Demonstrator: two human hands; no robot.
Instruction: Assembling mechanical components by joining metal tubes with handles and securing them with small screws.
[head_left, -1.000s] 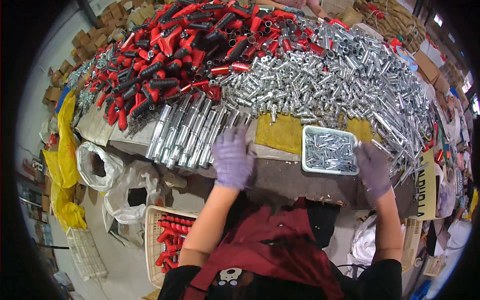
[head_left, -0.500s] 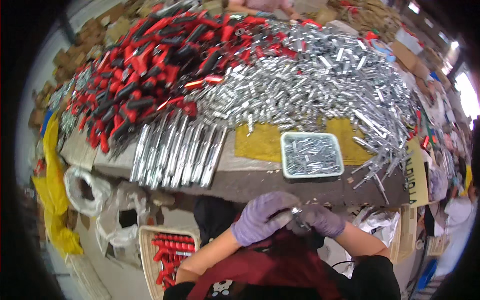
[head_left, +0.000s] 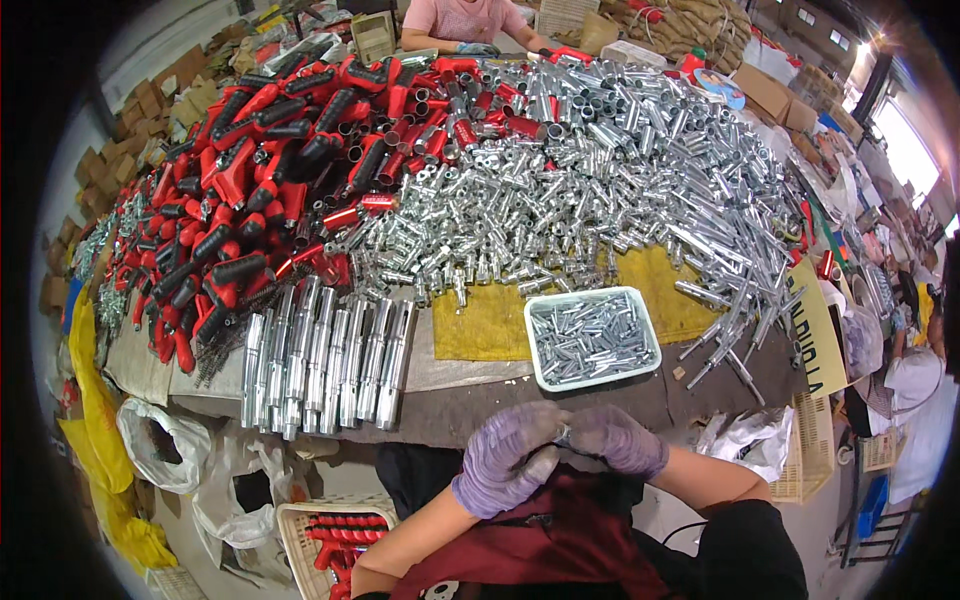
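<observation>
gloved hands meet at the near edge of a crowded workbench [head_left: 470, 405], both in thin purple gloves and pulled in close to the worker's chest; the left hand [head_left: 505, 455] is curled narrow, fingers folded around a small metal part [head_left: 563, 435], while the right hand [head_left: 620, 440] closes against the same piece from the other side, so the part sits pinched between the two, just below the table's rim, apparently so that it can be worked at close range; what the part is cannot be made out, since the fingers cover nearly all of it and only a glint of silver shows; just beyond the hands stands a white tray [head_left: 592, 338] of small silver pins, within easy reach on a yellow cloth [head_left: 490, 325]; to its left lies a neat row of long chrome tubes [head_left: 325, 355], laid side by side near the table's edge as if sorted, and behind them rise a heap of red and black handles [head_left: 260, 190] and a wide drift of loose chrome fittings [head_left: 580, 190]; a basket [head_left: 335, 530] of more red handles sits under the bench beside the worker's left arm, partly cut off; across the table another person [head_left: 465, 22] in pink is seen only from the shoulders down
</observation>
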